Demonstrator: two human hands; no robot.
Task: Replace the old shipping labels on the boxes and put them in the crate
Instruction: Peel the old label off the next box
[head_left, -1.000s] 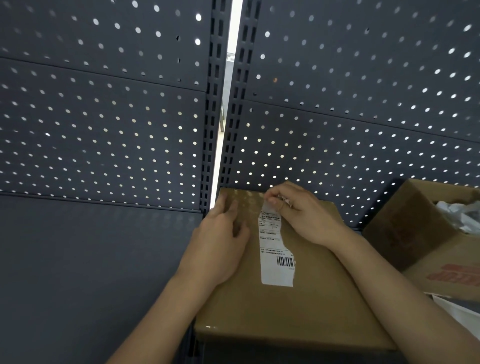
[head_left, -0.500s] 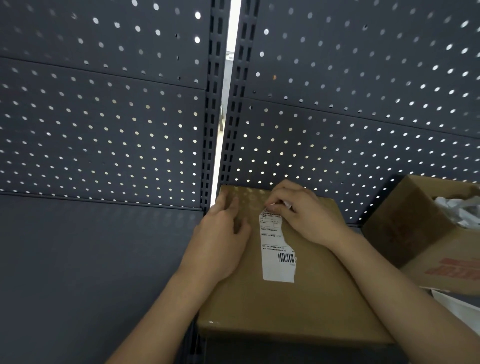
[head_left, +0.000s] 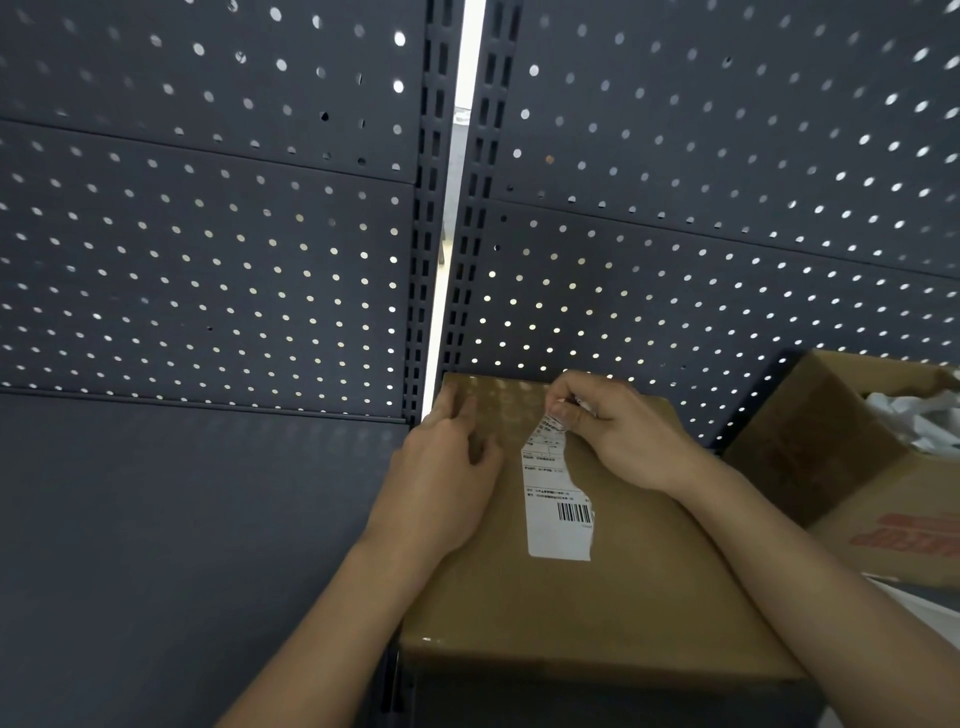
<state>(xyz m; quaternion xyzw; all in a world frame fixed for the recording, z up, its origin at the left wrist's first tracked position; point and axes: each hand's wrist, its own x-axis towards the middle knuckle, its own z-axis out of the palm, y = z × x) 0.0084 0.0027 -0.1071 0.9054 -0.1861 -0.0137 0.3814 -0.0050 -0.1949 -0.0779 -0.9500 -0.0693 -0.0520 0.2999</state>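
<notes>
**Inspector:** Where did the box (head_left: 571, 597) stand, and what held it?

**Assessor:** It sat near the person, its far edge close against the perforated back panel (head_left: 208, 260). The left hand (head_left: 441, 483) lay on the far left part of the lid with its fingers relaxed and gripping nothing. In the assessor's judgement it was there as a brace, so the box would not slide or tip under the pull.

**Inspector:** And the other?

**Assessor:** The right hand (head_left: 623, 441) pinched the far end of the old label (head_left: 558, 499) between thumb and fingers. That end was lifted and narrowed. The near part, with the barcode, lay flat on the lid.

**Inspector:** The stage of the work?

**Assessor:** Judged early: the old label was only partly peeled. No new label and no crate were in view.

**Inspector:** Any risk noted?

**Assessor:** The label's right edge looked ragged, so a tear was thought likely. An open carton (head_left: 810, 447) holding crumpled paper (head_left: 914, 415) stood to the right, apart from the box.
</notes>
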